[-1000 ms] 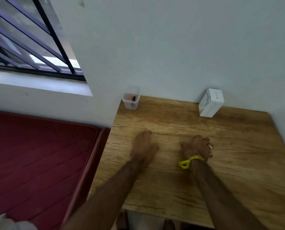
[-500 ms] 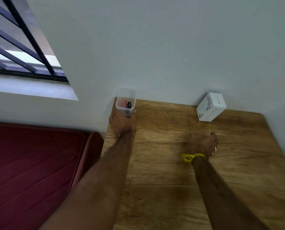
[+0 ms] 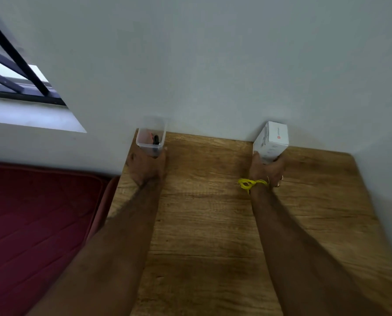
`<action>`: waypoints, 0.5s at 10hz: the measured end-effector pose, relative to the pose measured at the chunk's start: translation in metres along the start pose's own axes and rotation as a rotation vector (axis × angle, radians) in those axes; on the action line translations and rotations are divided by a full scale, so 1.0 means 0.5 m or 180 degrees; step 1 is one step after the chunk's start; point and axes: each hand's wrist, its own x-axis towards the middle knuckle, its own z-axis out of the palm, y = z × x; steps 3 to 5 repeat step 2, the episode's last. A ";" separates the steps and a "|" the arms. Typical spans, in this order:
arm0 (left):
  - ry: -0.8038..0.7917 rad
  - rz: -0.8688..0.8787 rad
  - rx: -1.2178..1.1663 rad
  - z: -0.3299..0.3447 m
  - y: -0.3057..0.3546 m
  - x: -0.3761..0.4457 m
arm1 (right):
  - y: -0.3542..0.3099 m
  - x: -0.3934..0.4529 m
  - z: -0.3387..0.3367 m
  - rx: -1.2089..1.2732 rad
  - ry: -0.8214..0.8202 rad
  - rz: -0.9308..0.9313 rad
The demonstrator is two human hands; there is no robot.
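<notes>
Each hand grips a container at the wall end of the wooden table (image 3: 213,224).
The left hand (image 3: 148,166) has its thumb and fingers curled round the base of the clear plastic tub (image 3: 151,140). Above the fingertips, a dark item and a reddish one lie inside, too small to identify. The right hand (image 3: 266,169) clamps the near end of the closed white box (image 3: 271,141), which tilts beyond its fingers towards the wall.

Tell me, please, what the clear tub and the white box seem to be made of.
The clear tub looks like thin plastic, translucent: dark items inside show through its wall. The white box is probably cardboard, matte, with sharp folded edges and printing.
</notes>
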 end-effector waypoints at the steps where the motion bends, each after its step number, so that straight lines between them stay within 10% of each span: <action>1: 0.0089 0.0058 -0.0032 -0.004 0.008 -0.017 | -0.005 -0.004 0.001 -0.0084 0.0026 -0.0103; 5: 0.0118 0.0117 -0.0158 -0.004 0.011 -0.025 | -0.003 -0.005 -0.002 -0.0026 -0.0019 -0.0184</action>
